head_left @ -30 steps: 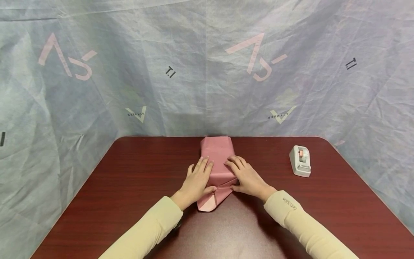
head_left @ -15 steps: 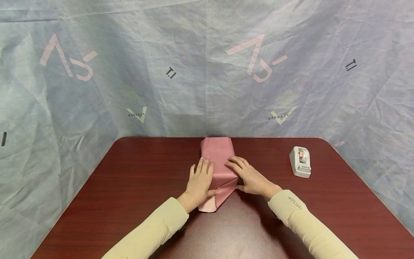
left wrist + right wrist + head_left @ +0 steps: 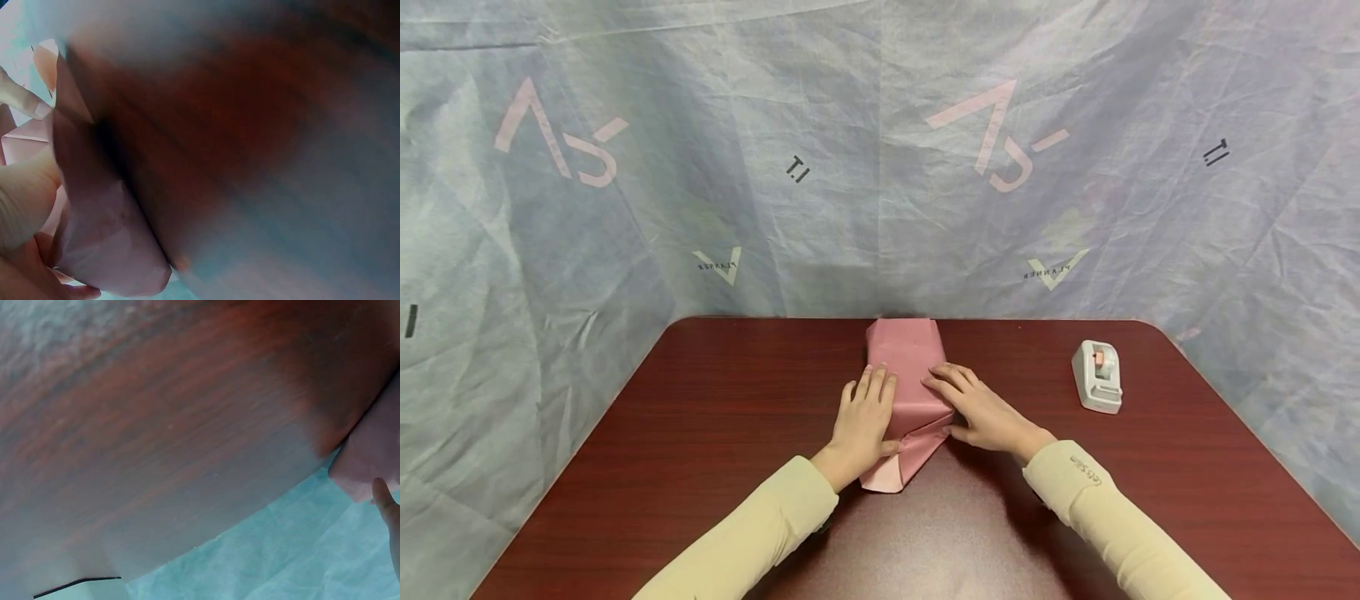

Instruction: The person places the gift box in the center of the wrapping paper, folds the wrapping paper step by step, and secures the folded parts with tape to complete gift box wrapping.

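A package wrapped in pink paper (image 3: 904, 350) lies lengthwise at the far middle of the table. Its near end tapers into folded paper, with a paler flap (image 3: 884, 477) pointing toward me. My left hand (image 3: 861, 425) rests along the package's left side, fingers extended and thumb on the near fold. At the right edge, my right hand (image 3: 988, 419) lays its slightly bent fingers on top, its thumb by the near fold. The left wrist view shows the pink paper (image 3: 115, 244) beside the hand; in the right wrist view a finger (image 3: 384, 500) touches the package's side.
To the right on the dark red-brown table (image 3: 722, 400) stands a white tape dispenser (image 3: 1097, 379) with a roll in it. A grey printed cloth (image 3: 850, 208) hangs behind the table's far edge and along both sides.
My left hand has shifted slightly right and turned its fingers more upright along the package. The right hand has moved slightly right. Over the last half second both hardly move.
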Demonstrator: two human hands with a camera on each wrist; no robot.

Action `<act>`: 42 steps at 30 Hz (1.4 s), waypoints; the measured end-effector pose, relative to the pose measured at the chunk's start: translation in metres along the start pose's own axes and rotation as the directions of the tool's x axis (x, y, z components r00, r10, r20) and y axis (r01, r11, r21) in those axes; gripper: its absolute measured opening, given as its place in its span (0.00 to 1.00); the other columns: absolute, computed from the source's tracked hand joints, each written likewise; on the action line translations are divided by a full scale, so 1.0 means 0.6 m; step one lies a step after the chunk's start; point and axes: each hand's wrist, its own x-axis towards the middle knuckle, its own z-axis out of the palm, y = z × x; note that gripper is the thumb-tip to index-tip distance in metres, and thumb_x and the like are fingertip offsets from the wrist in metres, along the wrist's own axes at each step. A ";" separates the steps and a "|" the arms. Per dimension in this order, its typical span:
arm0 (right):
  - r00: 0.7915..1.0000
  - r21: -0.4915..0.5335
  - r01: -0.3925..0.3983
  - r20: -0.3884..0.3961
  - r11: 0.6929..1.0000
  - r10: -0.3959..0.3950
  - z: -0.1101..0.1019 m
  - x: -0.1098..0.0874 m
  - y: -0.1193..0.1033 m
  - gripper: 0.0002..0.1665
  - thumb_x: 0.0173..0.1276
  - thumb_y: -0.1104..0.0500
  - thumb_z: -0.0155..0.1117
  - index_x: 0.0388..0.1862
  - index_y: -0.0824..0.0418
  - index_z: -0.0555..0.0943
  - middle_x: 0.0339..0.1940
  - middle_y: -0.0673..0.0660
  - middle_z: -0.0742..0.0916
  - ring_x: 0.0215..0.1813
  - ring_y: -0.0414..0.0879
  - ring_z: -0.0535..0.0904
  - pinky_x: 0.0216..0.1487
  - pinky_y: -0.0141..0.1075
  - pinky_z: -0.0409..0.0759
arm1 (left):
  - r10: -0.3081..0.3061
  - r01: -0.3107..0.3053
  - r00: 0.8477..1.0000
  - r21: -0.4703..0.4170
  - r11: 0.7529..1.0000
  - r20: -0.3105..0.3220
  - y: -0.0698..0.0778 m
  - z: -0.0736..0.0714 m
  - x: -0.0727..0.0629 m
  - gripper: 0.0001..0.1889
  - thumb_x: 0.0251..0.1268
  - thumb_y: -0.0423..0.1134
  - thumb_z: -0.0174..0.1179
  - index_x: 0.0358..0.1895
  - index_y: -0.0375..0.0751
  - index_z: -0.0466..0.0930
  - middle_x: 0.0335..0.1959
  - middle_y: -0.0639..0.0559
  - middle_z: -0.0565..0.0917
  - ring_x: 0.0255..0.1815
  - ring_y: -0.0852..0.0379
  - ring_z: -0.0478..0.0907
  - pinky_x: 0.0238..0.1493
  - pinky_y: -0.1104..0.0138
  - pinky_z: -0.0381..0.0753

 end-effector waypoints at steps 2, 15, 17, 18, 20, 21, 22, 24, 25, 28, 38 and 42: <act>1.000 0.016 0.017 -0.013 1.000 -0.017 0.000 -0.001 -0.001 0.43 0.45 0.62 0.73 0.63 0.63 0.67 0.64 0.63 0.68 0.66 0.59 0.60 0.61 0.51 0.65 | 0.003 -0.003 1.000 0.006 1.000 -0.004 0.000 -0.001 0.000 0.57 0.32 0.62 0.71 0.68 0.38 0.55 0.69 0.41 0.57 0.70 0.43 0.54 0.62 0.52 0.59; 0.999 -0.186 0.013 0.033 0.982 -0.007 0.007 0.001 -0.006 0.49 0.42 0.55 0.76 0.64 0.62 0.65 0.64 0.62 0.69 0.67 0.59 0.61 0.61 0.50 0.66 | -0.007 0.008 1.000 -0.011 1.000 0.030 0.000 -0.007 -0.002 0.56 0.32 0.60 0.72 0.68 0.39 0.55 0.70 0.41 0.56 0.71 0.44 0.52 0.64 0.51 0.58; 0.999 -0.199 0.016 0.032 0.980 -0.010 0.007 0.000 -0.006 0.49 0.42 0.54 0.76 0.64 0.62 0.65 0.64 0.62 0.69 0.66 0.59 0.61 0.60 0.51 0.67 | -0.010 0.011 0.999 -0.012 1.000 0.037 0.000 -0.007 -0.002 0.56 0.33 0.60 0.72 0.68 0.39 0.54 0.70 0.41 0.56 0.71 0.44 0.52 0.64 0.51 0.57; 1.000 -0.199 0.017 0.028 0.980 -0.012 0.007 0.000 -0.006 0.50 0.41 0.54 0.76 0.64 0.62 0.65 0.64 0.62 0.69 0.66 0.59 0.61 0.59 0.51 0.68 | -0.012 0.012 0.999 -0.013 1.000 0.039 0.000 -0.007 -0.002 0.56 0.33 0.60 0.72 0.68 0.39 0.54 0.70 0.41 0.56 0.71 0.44 0.52 0.64 0.51 0.57; 1.000 -0.194 0.013 0.024 0.981 -0.009 0.007 0.001 -0.006 0.50 0.41 0.54 0.77 0.64 0.61 0.65 0.64 0.61 0.70 0.66 0.58 0.62 0.59 0.51 0.68 | -0.013 0.014 0.999 -0.013 1.000 0.042 -0.001 -0.006 -0.002 0.56 0.33 0.60 0.72 0.68 0.39 0.54 0.70 0.41 0.56 0.72 0.44 0.52 0.64 0.50 0.57; 1.000 -0.190 0.012 0.022 0.982 -0.008 0.006 0.001 -0.006 0.51 0.40 0.54 0.77 0.64 0.61 0.65 0.64 0.61 0.70 0.66 0.58 0.62 0.58 0.51 0.68 | -0.012 0.013 0.999 -0.016 1.000 0.040 -0.001 -0.006 -0.002 0.56 0.33 0.60 0.72 0.68 0.39 0.54 0.70 0.41 0.56 0.71 0.44 0.52 0.64 0.50 0.57; 1.000 -0.187 0.009 0.021 0.982 -0.006 0.006 0.001 -0.006 0.51 0.40 0.54 0.77 0.64 0.60 0.65 0.64 0.60 0.70 0.66 0.57 0.62 0.58 0.51 0.68 | -0.011 0.012 0.999 -0.018 1.000 0.037 -0.002 -0.005 -0.002 0.56 0.33 0.60 0.72 0.68 0.39 0.54 0.70 0.41 0.56 0.71 0.44 0.52 0.64 0.50 0.57; 1.000 -0.193 0.005 0.026 0.981 0.000 0.006 0.001 -0.006 0.52 0.39 0.53 0.77 0.65 0.60 0.64 0.64 0.60 0.69 0.67 0.56 0.61 0.58 0.51 0.69 | -0.008 0.009 0.999 -0.022 1.000 0.033 -0.003 -0.005 -0.002 0.56 0.33 0.60 0.72 0.68 0.39 0.54 0.70 0.41 0.56 0.71 0.44 0.52 0.64 0.50 0.57; 1.000 -0.197 0.003 0.030 0.980 0.003 0.007 0.001 -0.006 0.52 0.39 0.53 0.77 0.65 0.60 0.64 0.65 0.60 0.69 0.67 0.56 0.61 0.58 0.51 0.69 | -0.005 0.006 1.000 -0.022 1.000 0.030 -0.003 -0.004 -0.002 0.56 0.33 0.60 0.72 0.68 0.39 0.54 0.70 0.41 0.56 0.71 0.43 0.52 0.64 0.50 0.57; 1.000 -0.194 0.003 0.027 0.981 0.003 0.008 0.001 -0.006 0.52 0.39 0.53 0.77 0.65 0.61 0.64 0.65 0.61 0.68 0.67 0.57 0.60 0.58 0.51 0.69 | 0.001 0.000 1.000 -0.020 1.000 0.017 -0.005 -0.003 -0.002 0.56 0.32 0.60 0.72 0.67 0.39 0.55 0.70 0.41 0.56 0.71 0.44 0.53 0.64 0.50 0.57; 0.999 -0.119 -0.036 -0.030 0.992 0.033 0.011 0.002 -0.006 0.51 0.38 0.53 0.78 0.63 0.62 0.65 0.63 0.61 0.69 0.65 0.57 0.62 0.59 0.51 0.68 | -0.002 0.002 1.000 -0.062 0.998 -0.008 -0.007 0.000 -0.001 0.56 0.31 0.60 0.73 0.67 0.39 0.56 0.69 0.41 0.58 0.71 0.44 0.54 0.62 0.50 0.60; 0.997 -0.077 -0.064 -0.040 0.995 0.061 0.011 0.003 -0.005 0.55 0.37 0.52 0.78 0.65 0.64 0.62 0.63 0.60 0.69 0.65 0.56 0.61 0.61 0.49 0.65 | -0.008 0.006 1.000 -0.098 0.995 -0.019 -0.008 -0.001 0.000 0.56 0.30 0.58 0.74 0.67 0.39 0.56 0.69 0.41 0.58 0.71 0.45 0.54 0.62 0.51 0.60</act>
